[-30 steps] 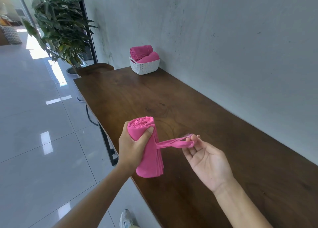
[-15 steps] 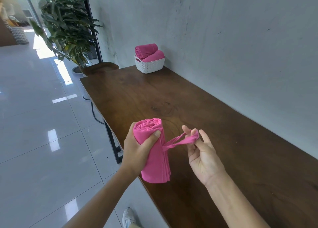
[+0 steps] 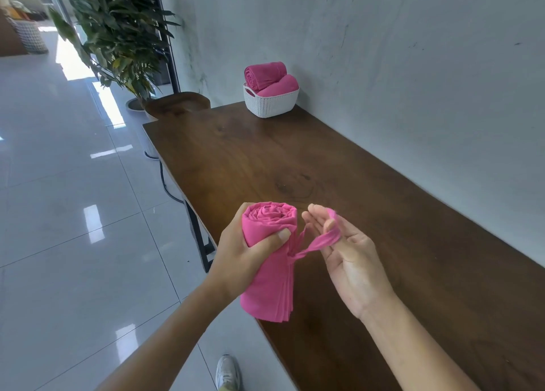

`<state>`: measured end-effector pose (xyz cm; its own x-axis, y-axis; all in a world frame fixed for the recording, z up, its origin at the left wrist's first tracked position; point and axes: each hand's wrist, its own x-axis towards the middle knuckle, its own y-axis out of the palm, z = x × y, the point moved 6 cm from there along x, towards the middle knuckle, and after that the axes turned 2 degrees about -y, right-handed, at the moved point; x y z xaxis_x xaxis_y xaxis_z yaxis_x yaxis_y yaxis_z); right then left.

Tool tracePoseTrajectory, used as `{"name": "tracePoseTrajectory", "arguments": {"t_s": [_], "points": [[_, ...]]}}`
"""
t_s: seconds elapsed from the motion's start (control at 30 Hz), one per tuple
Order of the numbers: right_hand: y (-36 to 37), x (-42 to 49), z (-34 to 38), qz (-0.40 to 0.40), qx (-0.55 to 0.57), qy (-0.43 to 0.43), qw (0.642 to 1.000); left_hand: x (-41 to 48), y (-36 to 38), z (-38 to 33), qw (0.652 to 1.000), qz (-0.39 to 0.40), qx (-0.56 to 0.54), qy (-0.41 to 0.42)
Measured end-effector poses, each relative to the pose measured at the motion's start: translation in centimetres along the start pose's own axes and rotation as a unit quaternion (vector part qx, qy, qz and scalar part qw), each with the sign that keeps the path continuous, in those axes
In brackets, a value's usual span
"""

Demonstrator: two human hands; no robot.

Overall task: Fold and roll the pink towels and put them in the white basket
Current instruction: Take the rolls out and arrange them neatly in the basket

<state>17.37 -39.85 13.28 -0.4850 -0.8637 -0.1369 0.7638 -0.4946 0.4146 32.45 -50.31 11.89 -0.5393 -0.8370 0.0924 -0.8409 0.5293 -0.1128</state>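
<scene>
From the head view, the left hand [image 3: 244, 252] has its grip wrapped round the upper part of a rolled pink towel [image 3: 267, 275], thumb across the front. The roll stands nearly upright over the near edge of the worktop [image 3: 383, 213], its spiral end facing up. The right hand [image 3: 351, 258] lies palm up just beside it, its grip narrow, with the towel's loose tail [image 3: 320, 243] caught between the fingers and drawn out thin.

The cloth looks soft, light and limp, so the roll will likely spring open if the left grip slackens. The best hold seems to be round the roll's middle, with the tail tucked in.

The white basket [image 3: 271, 103] stands at the worktop's far end, against the wall, with two rolled towels [image 3: 265, 73] already in it.
</scene>
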Motion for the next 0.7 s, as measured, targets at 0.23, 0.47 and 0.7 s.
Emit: {"name": "tracePoseTrajectory", "arguments": {"t_s": [0.23,0.47,0.7], "points": [[5.5,5.6,-0.7,0.128,-0.221,-0.014,0.967,5.6,-4.1,0.2,0.996,0.078,0.039,0.03],[9.4,11.7,-2.2,0.109,-0.301,-0.05,0.946,11.4,-7.1,1.0,0.977,0.107,0.153,0.106],[11.6,16.7,-4.5,0.081,-0.248,-0.025,0.965,15.3,-11.3,3.1,0.986,0.117,0.112,0.037]]}}
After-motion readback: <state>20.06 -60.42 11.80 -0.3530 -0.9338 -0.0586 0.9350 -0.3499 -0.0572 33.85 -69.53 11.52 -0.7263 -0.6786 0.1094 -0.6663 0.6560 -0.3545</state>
